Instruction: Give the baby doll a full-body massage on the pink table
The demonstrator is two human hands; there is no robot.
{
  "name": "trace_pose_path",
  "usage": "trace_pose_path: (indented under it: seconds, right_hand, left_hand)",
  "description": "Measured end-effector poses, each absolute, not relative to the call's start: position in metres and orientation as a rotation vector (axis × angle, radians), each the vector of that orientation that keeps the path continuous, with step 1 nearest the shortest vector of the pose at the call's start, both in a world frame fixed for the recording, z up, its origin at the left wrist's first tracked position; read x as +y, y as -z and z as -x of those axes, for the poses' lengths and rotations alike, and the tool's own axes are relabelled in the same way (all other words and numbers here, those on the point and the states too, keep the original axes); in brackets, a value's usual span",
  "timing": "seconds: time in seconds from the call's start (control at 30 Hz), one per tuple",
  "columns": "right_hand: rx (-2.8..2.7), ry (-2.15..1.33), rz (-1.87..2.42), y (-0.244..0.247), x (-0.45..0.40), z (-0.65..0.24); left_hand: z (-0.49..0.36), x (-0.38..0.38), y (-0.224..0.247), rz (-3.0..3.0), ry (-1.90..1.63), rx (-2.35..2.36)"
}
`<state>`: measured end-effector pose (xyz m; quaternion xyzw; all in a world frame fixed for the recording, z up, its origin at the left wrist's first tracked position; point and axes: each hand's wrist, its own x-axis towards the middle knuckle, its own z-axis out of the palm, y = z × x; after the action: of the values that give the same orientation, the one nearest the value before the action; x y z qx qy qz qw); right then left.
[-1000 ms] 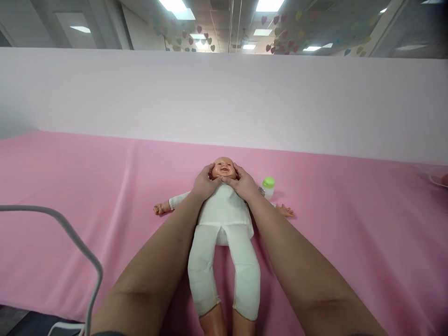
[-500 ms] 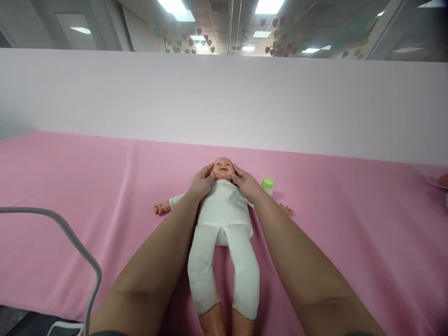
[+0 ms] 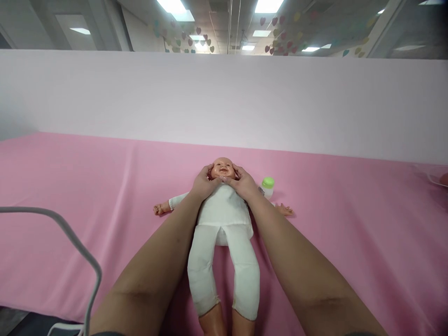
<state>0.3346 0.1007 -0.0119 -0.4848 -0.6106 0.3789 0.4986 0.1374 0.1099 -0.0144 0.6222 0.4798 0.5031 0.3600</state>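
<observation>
A baby doll (image 3: 224,210) in white clothes lies on its back, its head toward the far side and its arms spread. My left hand (image 3: 205,183) cups the left side of the doll's head, with the thumb under the chin. On the other side my right hand (image 3: 244,183) cups the head in the same way. Both thumb tips meet, or nearly meet, below the doll's chin. The fingertips beside and behind the head are partly hidden. Just right of my right hand stands a small jar with a green lid (image 3: 268,183).
Pink cloth (image 3: 87,186) covers the table, with a white partition (image 3: 224,98) behind it. A grey cable or tube (image 3: 79,245) curves through the lower left. At the right edge is a partly visible clear container (image 3: 434,177) with something reddish.
Both thumbs have moved inward from the sides of the doll's jaw to below its chin. The wrists have shifted slightly, showing more of the jar.
</observation>
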Motion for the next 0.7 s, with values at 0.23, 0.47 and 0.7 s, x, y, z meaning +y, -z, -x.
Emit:
trace_pose_path:
  seconds: [0.23, 0.47, 0.7]
  right_hand:
    - [-1.494, -0.87, 1.184, 0.018, 0.105, -0.335]
    - [-1.507, -0.996, 1.051, 0.021, 0.111, -0.344]
    - [-1.425, -1.111, 1.041, 0.021, 0.111, -0.342]
  left_hand:
    - [-0.139, 0.108, 0.013, -1.701, -1.302, 1.244]
    - [-0.132, 0.124, 0.029, -1.504, -1.35, 1.059]
    - [-0.135, 0.13, 0.035, -1.363, -1.367, 1.06]
